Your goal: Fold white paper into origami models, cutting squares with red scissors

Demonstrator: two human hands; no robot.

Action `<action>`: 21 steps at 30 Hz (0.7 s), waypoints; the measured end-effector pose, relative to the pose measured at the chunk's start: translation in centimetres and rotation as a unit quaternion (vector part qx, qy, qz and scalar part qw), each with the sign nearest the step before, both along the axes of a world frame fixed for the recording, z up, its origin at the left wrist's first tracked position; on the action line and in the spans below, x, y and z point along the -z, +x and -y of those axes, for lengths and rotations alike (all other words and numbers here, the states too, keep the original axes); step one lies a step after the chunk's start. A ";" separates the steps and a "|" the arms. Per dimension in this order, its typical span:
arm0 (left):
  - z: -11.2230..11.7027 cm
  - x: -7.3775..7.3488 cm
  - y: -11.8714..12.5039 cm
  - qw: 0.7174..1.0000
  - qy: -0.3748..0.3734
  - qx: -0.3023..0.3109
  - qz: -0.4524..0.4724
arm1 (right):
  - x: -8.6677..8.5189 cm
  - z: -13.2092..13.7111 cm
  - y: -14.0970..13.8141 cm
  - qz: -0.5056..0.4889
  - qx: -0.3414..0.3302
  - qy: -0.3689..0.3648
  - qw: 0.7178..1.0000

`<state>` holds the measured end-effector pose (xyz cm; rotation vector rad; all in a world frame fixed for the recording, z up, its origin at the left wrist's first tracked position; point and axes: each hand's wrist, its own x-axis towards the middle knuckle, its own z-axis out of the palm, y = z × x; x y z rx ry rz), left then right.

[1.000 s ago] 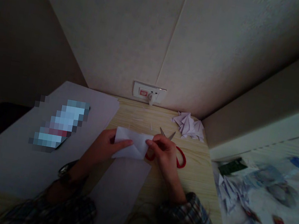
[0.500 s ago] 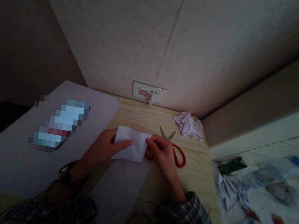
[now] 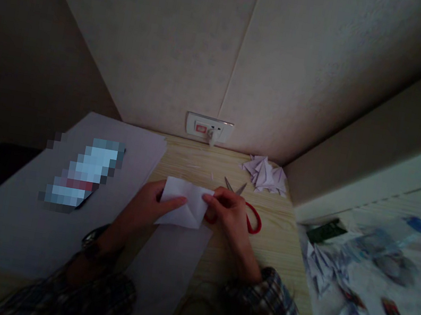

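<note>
Between my two hands a small creased piece of white paper [image 3: 181, 212] is held up above the table. My left hand [image 3: 148, 203] grips its left side, the thumb lying across the front and the fingers hidden behind. At the upper right corner, my right hand [image 3: 226, 211] pinches the paper between thumb and fingers. Red-handled scissors [image 3: 254, 219] lie with blades parted, partly hidden behind my right hand. Below the held piece, a strip of white paper [image 3: 172, 264] rests on the table.
A phone [image 3: 86, 174] with a blurred screen lies on a stack of white sheets [image 3: 132, 144] at left. Folded paper shapes [image 3: 266, 175] sit at the back right. Beyond the table's right edge are a plastic bottle [image 3: 394, 239] and more papers. A wall socket [image 3: 207, 129] holds a plug.
The hands keep almost the same hold. The lower right part of the paper has shifted slightly, and a diagonal crease shows more clearly. The whole view has drifted slightly.
</note>
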<state>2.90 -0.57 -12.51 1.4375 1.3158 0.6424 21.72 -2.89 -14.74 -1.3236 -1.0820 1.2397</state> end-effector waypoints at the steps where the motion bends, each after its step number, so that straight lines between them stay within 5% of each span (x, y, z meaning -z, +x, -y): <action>1: 0.0 0.0 0.0 1.000 -0.005 0.001 0.003 | 0.0 0.0 0.0 -0.001 0.000 0.000 1.000; 21: 0.0 -0.5 0.3 0.999 -0.025 -0.005 0.024 | -0.1 0.0 0.1 -0.011 -0.005 -0.007 1.000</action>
